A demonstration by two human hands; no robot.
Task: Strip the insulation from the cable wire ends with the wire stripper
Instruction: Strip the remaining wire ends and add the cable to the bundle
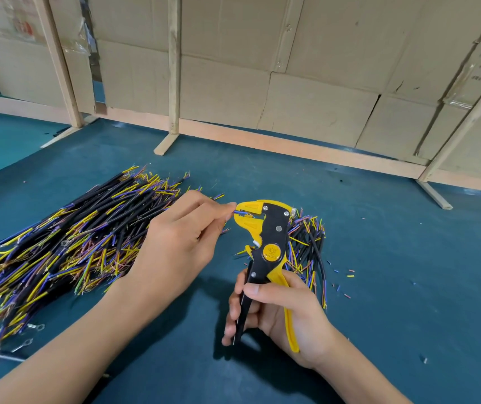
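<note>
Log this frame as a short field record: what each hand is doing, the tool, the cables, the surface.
left hand: pinches a wire end and feeds it into the stripper's head
right hand: grips the handles of the wire stripper, held upright
stripper: yellow and black, jaws around the wire end
large cable pile: black cables with yellow, blue and brown ends, left of the hands
small cable pile: behind the stripper
scraps: bits of insulation to the right
surface: blue-green table

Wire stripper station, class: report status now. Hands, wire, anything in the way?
Right hand grips wire stripper handles. Left hand pinches blue wire end, fed into the stripper's head. Cable piles on both sides; nothing blocking.
</note>
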